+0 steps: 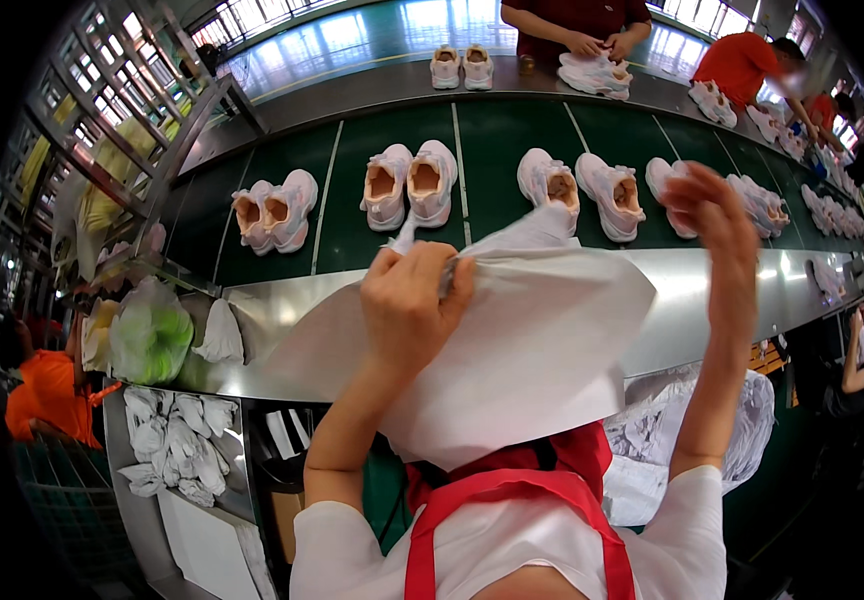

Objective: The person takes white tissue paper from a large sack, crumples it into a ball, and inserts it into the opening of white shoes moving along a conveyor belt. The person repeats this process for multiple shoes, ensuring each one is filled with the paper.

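our left hand is closed in a fist, gripping the gathered upper edge of 1 white paper sheet. the sheet is on our side of the green belt, over the metal ledge. 1 twisted tip pokes up from the fist toward the belt; a 2nd corner points up across the belt's near edge, and a 3rd points right, along the belt. its widest spread seems parallel to the belt, but the left part blurs, so we cannot fix the long axis. our right hand, blurred, is raised before the belt, fingers loosely extended. on the belt, 1 pair of shoes points toes away from us.
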A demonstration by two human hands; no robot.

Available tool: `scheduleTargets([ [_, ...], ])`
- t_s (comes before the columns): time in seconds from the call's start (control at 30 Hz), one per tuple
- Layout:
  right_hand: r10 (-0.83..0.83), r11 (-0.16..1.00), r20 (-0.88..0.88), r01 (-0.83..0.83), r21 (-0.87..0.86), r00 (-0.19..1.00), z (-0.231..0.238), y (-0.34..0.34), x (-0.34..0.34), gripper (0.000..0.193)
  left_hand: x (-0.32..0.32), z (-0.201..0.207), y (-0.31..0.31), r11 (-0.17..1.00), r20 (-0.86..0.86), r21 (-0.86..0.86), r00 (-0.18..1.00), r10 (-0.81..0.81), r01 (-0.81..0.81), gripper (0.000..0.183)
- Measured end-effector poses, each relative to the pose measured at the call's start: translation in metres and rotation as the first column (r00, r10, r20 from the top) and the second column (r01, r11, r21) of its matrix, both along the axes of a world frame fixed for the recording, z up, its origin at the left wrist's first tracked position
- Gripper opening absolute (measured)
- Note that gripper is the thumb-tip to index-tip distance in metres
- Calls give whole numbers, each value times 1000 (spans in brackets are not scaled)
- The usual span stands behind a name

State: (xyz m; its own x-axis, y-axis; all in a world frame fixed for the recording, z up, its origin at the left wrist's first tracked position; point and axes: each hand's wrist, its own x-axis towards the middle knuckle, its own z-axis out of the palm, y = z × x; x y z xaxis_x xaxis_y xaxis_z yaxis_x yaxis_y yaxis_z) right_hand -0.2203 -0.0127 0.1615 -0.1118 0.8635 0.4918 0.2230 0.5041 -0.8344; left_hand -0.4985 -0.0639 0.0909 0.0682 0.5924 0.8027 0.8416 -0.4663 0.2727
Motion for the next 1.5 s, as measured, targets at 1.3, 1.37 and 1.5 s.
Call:
scheduleTargets([
  [1.3, 363, 273, 658, -750, 602, 660, -92, -63, -128, 15, -6, -82, 18, -19, 894, 169, -145, 424, 985, 74],
  [1.37, 404, 278, 660, -772, 572, 634, -92, -60, -129, 17, 0, -82, 22, -51, 940, 71, -49, 339, 996, 62],
  [1.5, 466, 649, 410, -618, 444, 784, -88, -56, -119, 31, -2, -88, 15, 134, 999, -28, 23, 42, 991, 32],
])
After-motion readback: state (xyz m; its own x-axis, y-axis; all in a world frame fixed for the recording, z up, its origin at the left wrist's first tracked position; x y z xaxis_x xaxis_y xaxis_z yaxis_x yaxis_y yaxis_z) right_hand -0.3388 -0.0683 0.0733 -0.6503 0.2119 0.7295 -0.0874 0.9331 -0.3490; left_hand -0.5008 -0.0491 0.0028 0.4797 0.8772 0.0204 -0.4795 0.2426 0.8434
